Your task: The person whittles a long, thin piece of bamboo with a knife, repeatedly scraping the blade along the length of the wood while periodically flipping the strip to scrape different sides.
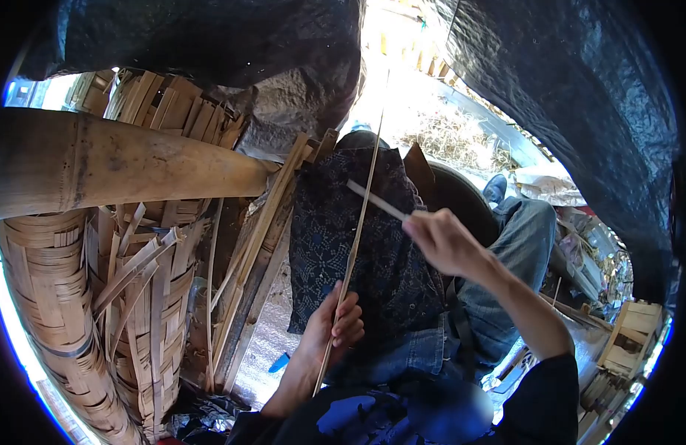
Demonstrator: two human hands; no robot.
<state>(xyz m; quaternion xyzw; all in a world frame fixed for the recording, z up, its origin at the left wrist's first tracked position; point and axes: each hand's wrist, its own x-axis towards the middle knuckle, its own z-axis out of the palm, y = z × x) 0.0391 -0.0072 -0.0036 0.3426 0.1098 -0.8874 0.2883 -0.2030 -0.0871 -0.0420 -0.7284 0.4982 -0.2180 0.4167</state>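
Observation:
My left hand (335, 320) is closed around a long, thin bamboo strip (352, 256), which runs from near my body up and away toward the bright opening. In my closed right hand (443, 241) is a knife, its pale narrow blade (380, 201) pointing up and left. The blade crosses the strip in this view, well above my left hand; the handle is hidden by my fingers. Beneath both hands, a dark blue patterned cloth (321, 222) lies over my lap and jeans.
A thick bamboo pole (157, 167) juts in from the left, above rolled woven bamboo (50, 274). Split bamboo slats (258, 256) lean beside my left arm. Black plastic sheeting (565, 81) hangs overhead. At the right stands a bamboo frame (626, 337); a small blue object (279, 363) lies below.

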